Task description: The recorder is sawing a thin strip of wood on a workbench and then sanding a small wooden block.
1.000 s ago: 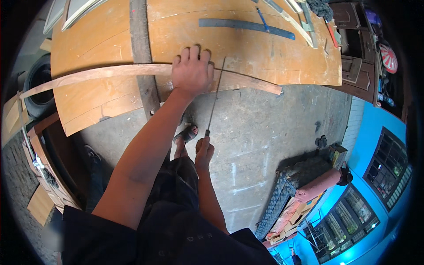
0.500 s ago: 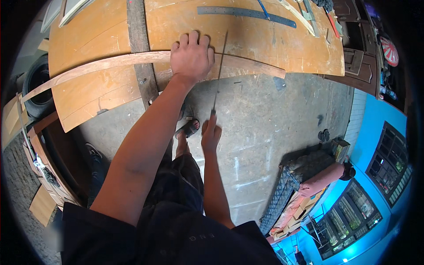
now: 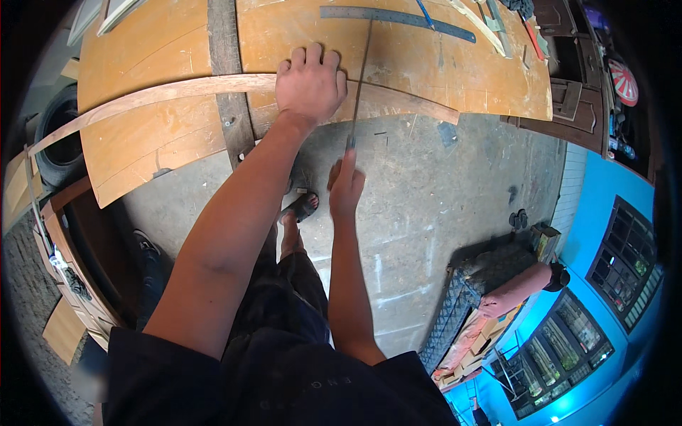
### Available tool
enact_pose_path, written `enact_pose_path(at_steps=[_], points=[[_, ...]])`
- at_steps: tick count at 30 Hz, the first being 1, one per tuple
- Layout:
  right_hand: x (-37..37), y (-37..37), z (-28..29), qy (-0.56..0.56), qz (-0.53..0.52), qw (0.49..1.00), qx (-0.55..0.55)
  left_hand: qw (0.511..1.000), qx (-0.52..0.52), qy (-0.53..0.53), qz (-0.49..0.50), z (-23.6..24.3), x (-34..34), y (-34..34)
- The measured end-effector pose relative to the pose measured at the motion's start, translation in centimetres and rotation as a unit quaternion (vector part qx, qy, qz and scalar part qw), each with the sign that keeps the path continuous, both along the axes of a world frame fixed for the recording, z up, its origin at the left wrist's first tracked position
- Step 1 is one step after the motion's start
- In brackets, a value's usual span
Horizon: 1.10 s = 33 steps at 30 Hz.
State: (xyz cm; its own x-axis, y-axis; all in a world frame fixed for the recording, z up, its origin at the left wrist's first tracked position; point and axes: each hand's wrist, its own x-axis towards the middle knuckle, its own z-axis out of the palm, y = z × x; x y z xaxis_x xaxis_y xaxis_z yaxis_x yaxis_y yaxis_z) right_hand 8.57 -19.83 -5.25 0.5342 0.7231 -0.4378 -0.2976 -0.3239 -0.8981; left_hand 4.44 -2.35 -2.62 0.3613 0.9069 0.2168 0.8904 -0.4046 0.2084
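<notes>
A long, narrow wooden strip (image 3: 163, 89) runs from left to right along the near part of the wooden surface (image 3: 156, 145), crossing over a dark plank (image 3: 229, 106), its left end reaching out past the surface's edge toward a black tire (image 3: 60, 131) and its right end lying close to the near edge. The person's left hand (image 3: 310, 84) lies palm down across it, fingers lightly bent beyond its far side; the underside is hidden, so one cannot tell whether it grips or merely presses. The right hand (image 3: 346, 183) is closed around the handle of a saw (image 3: 362, 74), whose thin blade crosses the strip just to the right of the left hand, the tip near a metal ruler (image 3: 398, 21). The strip looks light for its length and fairly stiff, though so slender a piece would probably flex and chatter if left unsupported; its dry, sawn-looking faces should not be slippery. Firm downward pressure near the blade, with the fingers clear of its line, seems the best hold. The blade appears thin and springy, liable to bend if twisted, so the saw is best held by its handle alone.
</notes>
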Motion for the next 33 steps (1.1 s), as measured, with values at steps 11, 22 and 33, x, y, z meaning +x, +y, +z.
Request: enact_pose_path(at_steps=[11, 22, 33], points=[[1.5, 4.2, 0.3, -0.015, -0.012, 1.0, -0.016, 1.0, 0.015, -0.016, -0.002, 0.2, 0.8, -0.1], [-2.0, -7.5, -1.0, 0.03, -0.001, 0.998, -0.05, 1.0, 0.007, -0.022, 0.006, 0.2, 0.1, 0.2], [-2.5, -5.5, -1.8, 0.0, -0.034, 0.997, -0.076, 1.0, -0.01, -0.017, 0.014, 0.2, 0.3, 0.2]])
